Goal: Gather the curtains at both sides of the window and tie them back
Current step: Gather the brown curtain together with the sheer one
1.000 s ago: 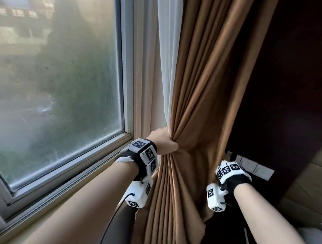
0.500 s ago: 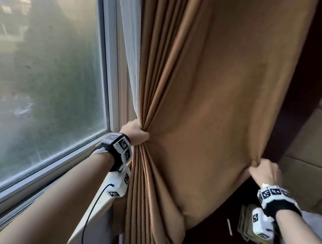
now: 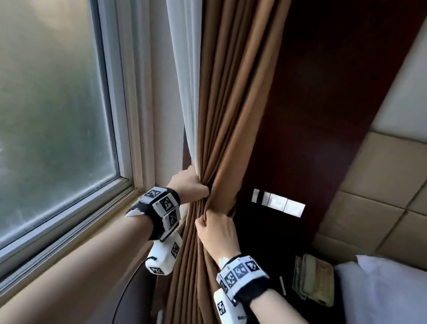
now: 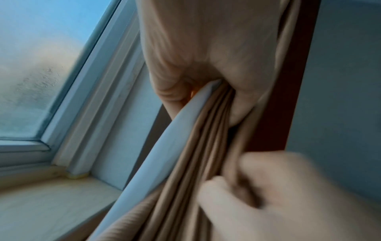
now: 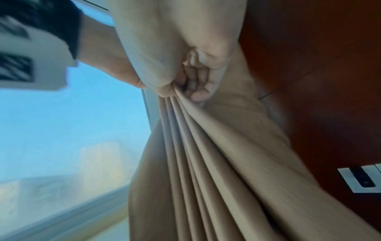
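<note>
The brown curtain (image 3: 235, 94) hangs bunched into narrow folds at the window's right side, with a white sheer curtain (image 3: 179, 57) along its left edge. My left hand (image 3: 188, 186) grips the bundle, sheer included, at sill height. Just below and to the right, my right hand (image 3: 216, 233) holds the brown folds with curled fingers. In the left wrist view the sheer (image 4: 175, 130) and brown folds (image 4: 206, 146) run out of my left hand (image 4: 206, 57). In the right wrist view my right hand's fingers (image 5: 195, 84) curl into the pleats (image 5: 206, 163). No tie-back shows.
The window pane (image 3: 32, 103) and its sill (image 3: 75, 237) lie to the left. A dark wood panel (image 3: 325, 95) with a switch plate (image 3: 279, 202) stands behind the curtain. A telephone (image 3: 314, 277), a white pillow (image 3: 400, 320) and a padded headboard (image 3: 399, 193) are at the right.
My right hand has carried the curtain's right edge leftward to the bundle, so the spread fabric is now gathered narrow. My left hand has kept its hold.
</note>
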Motion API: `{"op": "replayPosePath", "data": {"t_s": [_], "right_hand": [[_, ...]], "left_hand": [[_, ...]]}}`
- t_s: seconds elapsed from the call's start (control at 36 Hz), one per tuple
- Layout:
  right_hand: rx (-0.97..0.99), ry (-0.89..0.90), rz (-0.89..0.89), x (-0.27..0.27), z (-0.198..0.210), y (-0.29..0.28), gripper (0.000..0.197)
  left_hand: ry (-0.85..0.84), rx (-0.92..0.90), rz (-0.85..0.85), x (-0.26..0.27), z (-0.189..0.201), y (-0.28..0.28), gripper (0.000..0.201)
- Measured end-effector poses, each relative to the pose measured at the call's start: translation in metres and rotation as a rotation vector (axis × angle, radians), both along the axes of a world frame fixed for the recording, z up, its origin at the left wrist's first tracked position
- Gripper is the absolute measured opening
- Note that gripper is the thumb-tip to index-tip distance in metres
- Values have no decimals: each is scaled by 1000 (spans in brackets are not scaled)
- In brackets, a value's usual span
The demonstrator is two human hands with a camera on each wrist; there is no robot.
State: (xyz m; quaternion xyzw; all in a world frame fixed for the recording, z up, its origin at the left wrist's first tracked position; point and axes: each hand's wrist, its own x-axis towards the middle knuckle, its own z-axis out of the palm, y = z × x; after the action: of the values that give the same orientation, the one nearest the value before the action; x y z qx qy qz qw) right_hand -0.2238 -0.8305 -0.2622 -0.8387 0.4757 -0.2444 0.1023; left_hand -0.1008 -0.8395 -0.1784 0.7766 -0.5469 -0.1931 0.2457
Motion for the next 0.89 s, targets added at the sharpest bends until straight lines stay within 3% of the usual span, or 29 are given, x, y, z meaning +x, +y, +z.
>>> {"op": "replayPosePath", "data": {"t_s": [0.14,0.19,0.25,0.28,0.36,0.42,0.47,0.53,0.61,0.72,0.83,0.86,0.89], "right_hand": [[29,82,7,9,2,-4,28],[31,106,34,12,3,-5,26],[50,168,60,17,10,-4,27],[54,205,69,19,12,-4,30],[104,200,137,19,15,-9,29],[216,126,227,13,15,-19,29],[387,74,319,1,16,-34,27],[516,149,355,-13,19,-57,29],[612,226,309,-28,14,-105,25],[661,-84,95,-29,9,-165,37],[834,-415,46,-5,3,-202,63],[862,-484,36,5,-2,-214,61],[895,-529,49,13,-5,-220,45]], "left_hand": [[202,69,-122,3,4,4,96],[295,40,-113,9,-4,-5,123],[294,10,-57,6,1,1,130],[230,-7,-32,3,7,8,120],[-60,-89,54,5,9,15,53],[-136,-95,38,10,9,15,37],[-157,-63,6,16,10,16,36],[-159,-56,-8,21,12,15,36],[-149,-55,-8,24,11,13,37],[-141,-61,-11,26,7,9,34],[-172,-57,-29,29,4,6,32],[-177,-48,-29,30,3,5,31],[-182,-40,-28,31,3,4,29]]}}
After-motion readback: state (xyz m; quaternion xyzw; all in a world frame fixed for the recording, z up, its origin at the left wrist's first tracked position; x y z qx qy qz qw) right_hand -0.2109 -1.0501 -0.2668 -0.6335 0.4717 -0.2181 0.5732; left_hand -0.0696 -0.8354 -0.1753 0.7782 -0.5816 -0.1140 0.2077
